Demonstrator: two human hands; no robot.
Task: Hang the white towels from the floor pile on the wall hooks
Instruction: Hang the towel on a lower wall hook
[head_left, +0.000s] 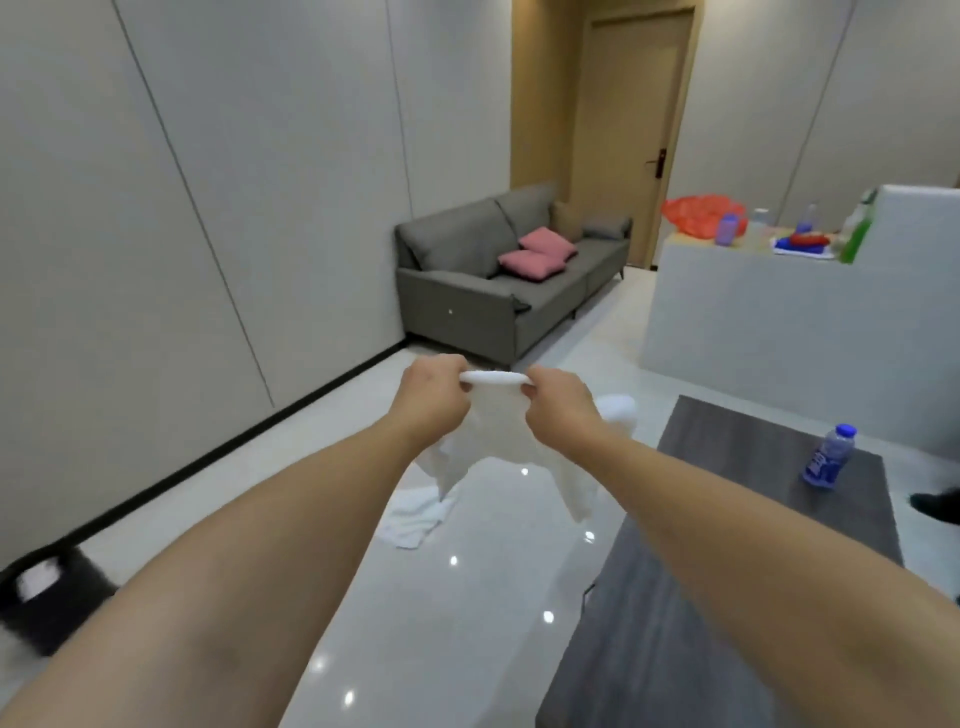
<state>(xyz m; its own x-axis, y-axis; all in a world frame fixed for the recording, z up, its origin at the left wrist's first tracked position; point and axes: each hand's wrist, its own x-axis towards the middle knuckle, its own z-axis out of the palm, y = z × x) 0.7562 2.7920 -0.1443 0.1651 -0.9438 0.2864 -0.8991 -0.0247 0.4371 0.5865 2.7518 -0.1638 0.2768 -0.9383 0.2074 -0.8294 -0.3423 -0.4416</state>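
I see both arms stretched forward over the glossy white tiled floor (467, 597). My left hand (431, 397) and my right hand (558, 402) each pinch the top edge of one white cloth towel (498, 431), with the fingers curled around it, and the short piece of hem between them is pulled tight. The rest of the towel hangs down loosely in the air. Under it, on the floor, lies the small pile of crumpled white towels (415, 517). At the near left stands a black basket (49, 603) with something white in it; I cannot tell what. On the right is a dark grey worktop (727, 597), and a clear plastic bottle with blue label (828, 457) stands on it, a little tilted.
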